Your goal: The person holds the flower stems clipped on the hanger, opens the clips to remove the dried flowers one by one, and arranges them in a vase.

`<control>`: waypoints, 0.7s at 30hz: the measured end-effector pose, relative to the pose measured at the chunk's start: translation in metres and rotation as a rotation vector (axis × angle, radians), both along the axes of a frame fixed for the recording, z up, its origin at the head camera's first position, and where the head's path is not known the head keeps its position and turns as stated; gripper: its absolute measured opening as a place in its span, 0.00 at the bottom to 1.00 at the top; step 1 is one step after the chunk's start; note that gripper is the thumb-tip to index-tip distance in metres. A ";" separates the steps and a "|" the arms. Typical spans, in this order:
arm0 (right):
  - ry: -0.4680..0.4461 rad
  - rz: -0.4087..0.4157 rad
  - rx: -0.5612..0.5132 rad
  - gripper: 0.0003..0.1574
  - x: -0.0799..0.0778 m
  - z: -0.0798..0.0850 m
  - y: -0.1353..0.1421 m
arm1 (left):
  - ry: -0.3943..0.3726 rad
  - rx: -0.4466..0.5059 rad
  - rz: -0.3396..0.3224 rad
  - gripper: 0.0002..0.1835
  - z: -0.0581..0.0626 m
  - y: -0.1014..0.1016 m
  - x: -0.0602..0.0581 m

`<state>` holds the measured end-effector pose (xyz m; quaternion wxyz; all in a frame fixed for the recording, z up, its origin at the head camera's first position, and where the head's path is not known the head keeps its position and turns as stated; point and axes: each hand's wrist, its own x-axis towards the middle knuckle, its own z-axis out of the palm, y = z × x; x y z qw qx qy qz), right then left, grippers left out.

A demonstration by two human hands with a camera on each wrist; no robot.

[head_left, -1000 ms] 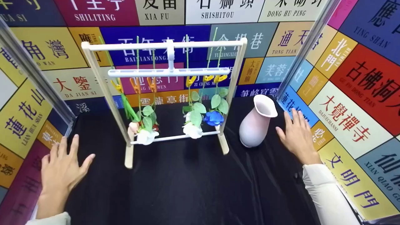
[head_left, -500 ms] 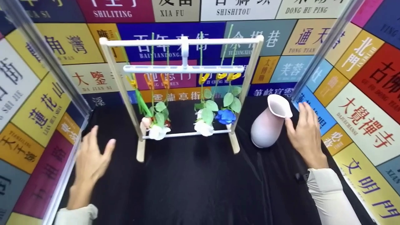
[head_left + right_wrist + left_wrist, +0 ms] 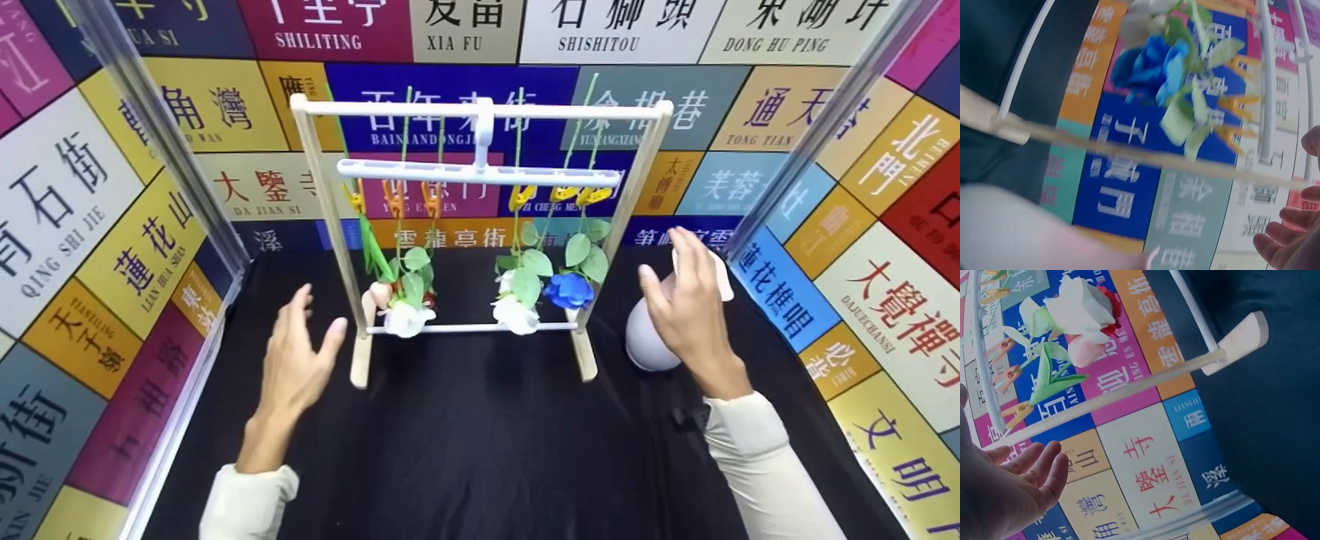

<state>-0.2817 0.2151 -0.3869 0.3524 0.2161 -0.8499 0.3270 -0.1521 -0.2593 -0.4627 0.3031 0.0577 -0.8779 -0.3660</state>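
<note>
My left hand [image 3: 296, 364] is raised to the left of a small wooden rack [image 3: 361, 360], fingers loosely extended, holding nothing. To the rack's right, my right hand [image 3: 691, 315] hovers over a pink and white vase [image 3: 646, 341], which it partly hides; I cannot tell whether they touch. From the rack hangs a white hanger [image 3: 480, 172] with orange and yellow clips [image 3: 521, 196]. Artificial flowers dangle upside down from the clips: a blue rose [image 3: 570, 291], a white rose [image 3: 516, 313] and another white rose [image 3: 406, 319] beside a pale pink bud [image 3: 381, 294].
Black cloth [image 3: 480, 442] covers the table. Panels printed with place names [image 3: 300, 262] enclose the back and sides, with clear corner posts [image 3: 172, 142] at left and right. A small dark object [image 3: 686, 420] lies near my right sleeve.
Both hands have come inward toward the rack; the right one has passed from beside the vase to in front of it. The head view has shifted left. Rack and flowers look unchanged.
</note>
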 end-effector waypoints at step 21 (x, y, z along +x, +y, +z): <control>0.010 0.213 0.023 0.35 -0.007 0.014 -0.107 | -0.008 -0.070 0.027 0.38 0.003 0.021 -0.032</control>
